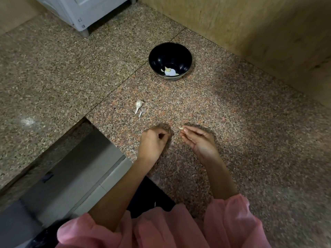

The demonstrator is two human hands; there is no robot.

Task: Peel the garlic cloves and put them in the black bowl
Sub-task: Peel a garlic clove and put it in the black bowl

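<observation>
While the right hand (198, 138) pinches a small pale garlic clove (181, 128) at its fingertips, seemingly for peeling, the left hand (154, 140) hangs curled, apparently gripping nothing. Beyond, the round glossy black bowl (186, 56) on the speckled granite counter (250, 122) holds peeled cloves. No writing is legible.

Speckled granite bench (232, 122) bore a black bowl (186, 52) at its far middle. Nearer and to the left lay a pale garlic skin (139, 104) with a small scrap (141, 113) just beside it.
</observation>
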